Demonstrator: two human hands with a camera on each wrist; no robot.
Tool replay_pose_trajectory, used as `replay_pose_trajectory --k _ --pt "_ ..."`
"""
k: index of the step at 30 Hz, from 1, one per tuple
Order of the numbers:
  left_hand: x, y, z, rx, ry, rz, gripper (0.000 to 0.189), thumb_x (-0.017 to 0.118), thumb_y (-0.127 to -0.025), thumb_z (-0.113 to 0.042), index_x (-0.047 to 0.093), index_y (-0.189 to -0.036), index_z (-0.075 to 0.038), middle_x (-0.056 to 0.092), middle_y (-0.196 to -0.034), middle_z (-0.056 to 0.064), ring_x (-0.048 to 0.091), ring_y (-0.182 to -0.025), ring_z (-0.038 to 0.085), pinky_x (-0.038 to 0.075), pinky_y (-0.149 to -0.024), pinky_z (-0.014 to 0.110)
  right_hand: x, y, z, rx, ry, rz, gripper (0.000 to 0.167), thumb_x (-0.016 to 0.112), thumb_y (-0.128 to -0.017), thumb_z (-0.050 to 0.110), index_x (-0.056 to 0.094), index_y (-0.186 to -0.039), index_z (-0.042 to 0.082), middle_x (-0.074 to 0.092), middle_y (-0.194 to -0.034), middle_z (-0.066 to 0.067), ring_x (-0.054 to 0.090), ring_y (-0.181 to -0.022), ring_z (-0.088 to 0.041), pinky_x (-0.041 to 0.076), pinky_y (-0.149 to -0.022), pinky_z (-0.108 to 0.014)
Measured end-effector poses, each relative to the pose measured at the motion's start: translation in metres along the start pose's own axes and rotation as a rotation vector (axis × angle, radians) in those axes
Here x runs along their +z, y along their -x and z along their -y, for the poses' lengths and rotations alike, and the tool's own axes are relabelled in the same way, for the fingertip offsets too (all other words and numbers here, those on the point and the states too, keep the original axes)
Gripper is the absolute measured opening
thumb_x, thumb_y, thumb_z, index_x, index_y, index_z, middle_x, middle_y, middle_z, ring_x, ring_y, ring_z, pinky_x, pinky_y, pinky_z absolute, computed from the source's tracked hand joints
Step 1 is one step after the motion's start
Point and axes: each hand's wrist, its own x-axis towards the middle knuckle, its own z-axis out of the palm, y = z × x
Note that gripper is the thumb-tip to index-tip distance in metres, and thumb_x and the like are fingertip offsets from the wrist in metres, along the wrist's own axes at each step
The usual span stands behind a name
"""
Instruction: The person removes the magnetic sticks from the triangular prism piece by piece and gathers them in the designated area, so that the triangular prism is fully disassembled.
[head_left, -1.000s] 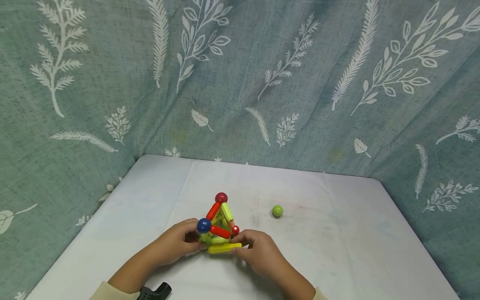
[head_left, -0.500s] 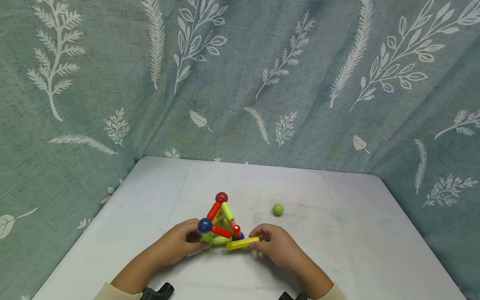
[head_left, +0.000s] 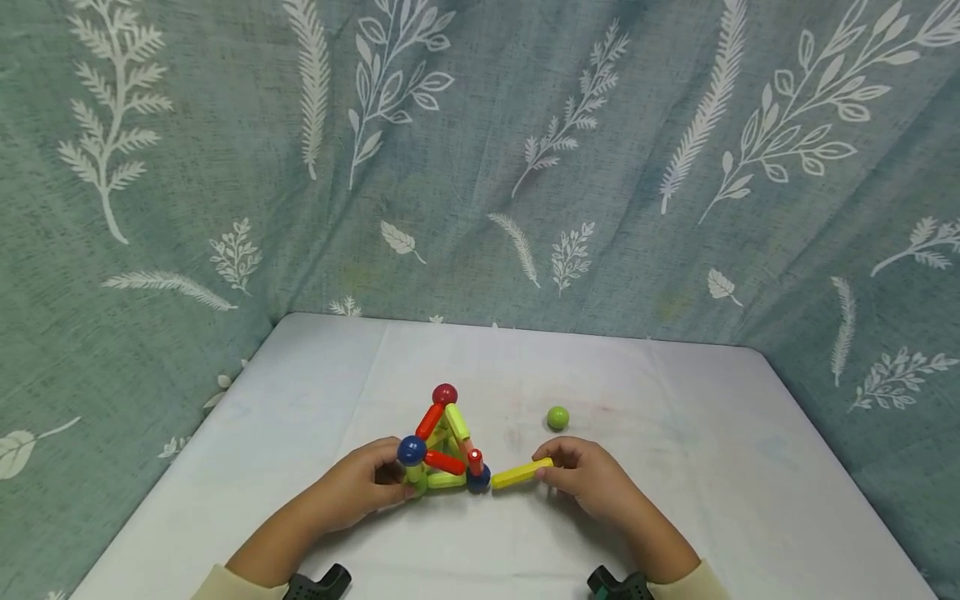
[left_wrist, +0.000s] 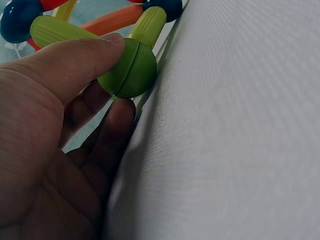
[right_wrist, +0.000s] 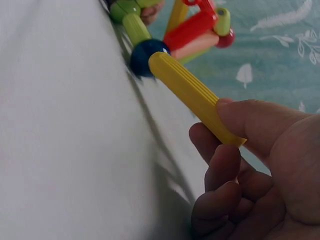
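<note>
A frame of magnetic sticks and balls stands on the white table, with a red ball on top and a dark blue ball at its near left. Around a green ball at the lower left corner, the thumb and fingers of my left hand pinch. My right hand grips one end of a yellow stick between thumb and fingers. The stick's other end lies at the frame's lower right blue ball; whether they touch I cannot tell. Part of the frame's far side is hidden.
A loose green ball lies on the table, beyond my right hand. A green leaf-patterned cloth rises behind the table and along both sides.
My right hand has moved right with the yellow stick, from the frame's front to beside its lower right blue ball, which now shows. The left hand has stayed at the green ball.
</note>
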Motion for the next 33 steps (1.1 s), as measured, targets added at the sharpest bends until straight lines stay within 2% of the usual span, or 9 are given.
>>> replay_pose_trajectory --k 8,14,20,27,33 --pt "0.0 -0.001 -0.001 -0.006 0.001 -0.002 0.029 0.087 -0.085 -0.029 0.072 -0.108 -0.037 0.066 -0.106 -0.01 0.062 -0.096 0.016 0.054 -0.086 0.026 -0.016 0.001 -0.01 0.037 -0.039 -0.07 0.022 0.08 -0.092 0.016 0.073 -0.113 0.011 0.065 -0.091 -0.005 0.054 -0.07 -0.018 0.048 -0.06 -0.028" --pt "-0.001 0.0 0.0 0.001 0.003 0.001 0.028 0.087 -0.085 -0.029 0.072 -0.108 -0.037 0.066 -0.106 -0.009 0.063 -0.096 0.016 0.054 -0.085 0.026 -0.029 -0.002 -0.017 0.077 -0.022 -0.135 0.021 0.079 -0.093 0.014 0.074 -0.113 0.013 0.067 -0.097 -0.005 0.056 -0.076 -0.019 0.05 -0.064 -0.03" --pt "-0.001 -0.001 0.002 0.015 0.019 0.005 0.028 0.087 -0.086 -0.028 0.072 -0.108 -0.036 0.066 -0.105 -0.008 0.062 -0.095 0.017 0.054 -0.084 0.027 -0.041 -0.002 -0.025 0.098 -0.039 -0.177 0.018 0.076 -0.095 0.011 0.073 -0.112 0.014 0.067 -0.095 -0.005 0.055 -0.073 -0.021 0.048 -0.061 -0.031" --pt "0.0 -0.002 0.004 0.026 0.009 0.009 0.027 0.086 -0.086 -0.027 0.072 -0.108 -0.036 0.066 -0.105 -0.008 0.062 -0.094 0.015 0.054 -0.084 0.026 -0.059 0.001 -0.034 0.136 -0.027 -0.221 0.021 0.077 -0.095 0.015 0.072 -0.116 0.014 0.068 -0.105 -0.005 0.056 -0.077 -0.022 0.048 -0.062 -0.031" --pt "0.0 -0.002 0.003 0.005 0.013 0.0 0.028 0.087 -0.086 -0.027 0.072 -0.107 -0.036 0.066 -0.104 -0.008 0.062 -0.094 0.015 0.054 -0.083 0.026 -0.076 -0.002 -0.04 0.182 -0.021 -0.253 0.025 0.076 -0.097 0.019 0.07 -0.12 0.014 0.067 -0.106 -0.006 0.056 -0.08 -0.023 0.049 -0.064 -0.032"
